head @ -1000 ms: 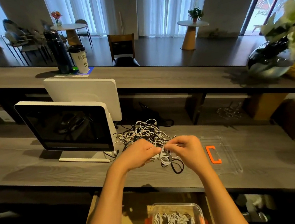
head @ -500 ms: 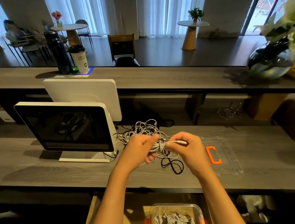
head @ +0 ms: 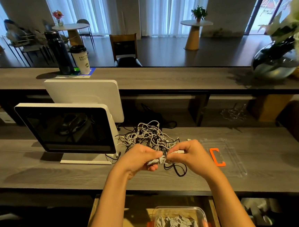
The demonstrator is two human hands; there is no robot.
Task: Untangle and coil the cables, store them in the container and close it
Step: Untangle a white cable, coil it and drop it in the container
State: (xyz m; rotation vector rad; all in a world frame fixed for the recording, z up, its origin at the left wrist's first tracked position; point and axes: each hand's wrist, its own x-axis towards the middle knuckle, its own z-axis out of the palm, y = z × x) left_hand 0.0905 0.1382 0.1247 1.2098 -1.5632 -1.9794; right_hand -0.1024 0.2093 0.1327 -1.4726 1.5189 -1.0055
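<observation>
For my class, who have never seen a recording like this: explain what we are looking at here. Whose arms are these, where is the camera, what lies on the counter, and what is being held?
There is no machine here. A person wears a wide-angle camera on the head, so you look down along their own bare arms. The left hand grips a small white cable bundle, and the right hand pinches its free end, seemingly wrapping it round. Behind the hands, on the grey counter, lies a tangled pile of cables, white and black. To the right lies a clear lid with an orange clip. On the left stands a dark screen. Below the counter's edge, an open clear container already holds coiled white cables.
</observation>
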